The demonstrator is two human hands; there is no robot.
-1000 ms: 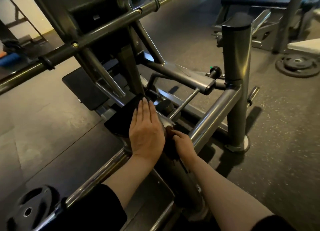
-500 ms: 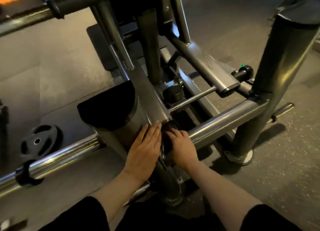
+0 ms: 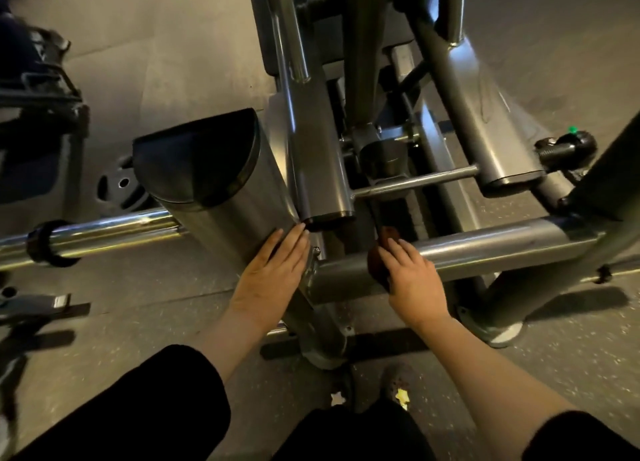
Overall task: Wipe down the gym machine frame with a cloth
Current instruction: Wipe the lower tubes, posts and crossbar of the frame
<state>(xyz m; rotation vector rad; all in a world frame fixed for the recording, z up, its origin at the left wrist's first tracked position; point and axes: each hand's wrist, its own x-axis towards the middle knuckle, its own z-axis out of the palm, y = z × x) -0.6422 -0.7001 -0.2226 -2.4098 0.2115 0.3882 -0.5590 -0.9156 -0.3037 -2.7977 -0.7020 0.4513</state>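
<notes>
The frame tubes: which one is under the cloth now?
The horizontal crossbar on the right; the right hand presses the dark cloth onto its left end.

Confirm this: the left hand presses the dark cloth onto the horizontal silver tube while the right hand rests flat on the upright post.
Hands are swapped. In the head view the right hand presses the dark brown cloth onto the horizontal silver metal tube, and the left hand rests flat on the thick grey upright post.
</notes>
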